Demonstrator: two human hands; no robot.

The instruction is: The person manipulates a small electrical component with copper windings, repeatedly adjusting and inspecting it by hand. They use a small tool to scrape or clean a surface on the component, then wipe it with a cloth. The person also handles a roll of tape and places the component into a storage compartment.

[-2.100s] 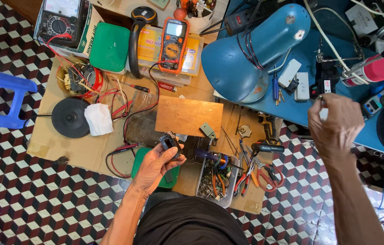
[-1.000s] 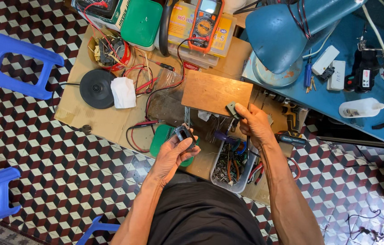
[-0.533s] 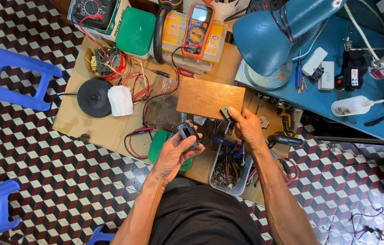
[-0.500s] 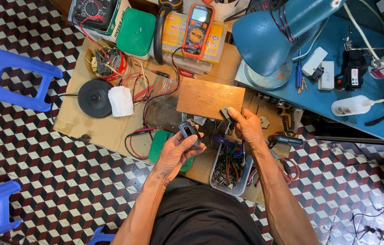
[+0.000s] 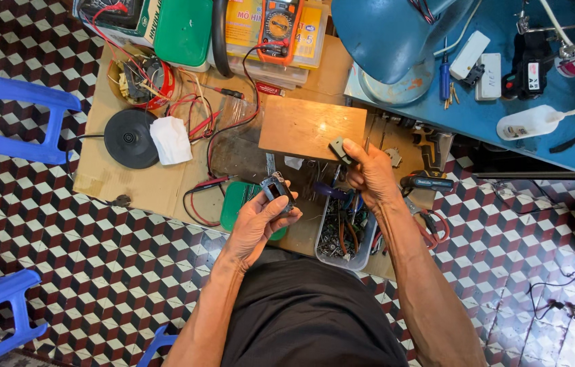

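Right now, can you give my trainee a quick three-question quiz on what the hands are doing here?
1. True or false: the left hand holds a small dark square part.
2. What does the right hand pinch? A) a screwdriver B) a small grey piece C) a red lead
3. Fill in: the right hand is at the edge of the ____ block.

Key: 1 true; 2 B; 3 wooden.

Both forearms are seen bare to the elbow, no sleeves, gloves, rings or watch being worn on the left hand (image 5: 260,221) or the right hand (image 5: 369,175), and dark black clothing is worn below.
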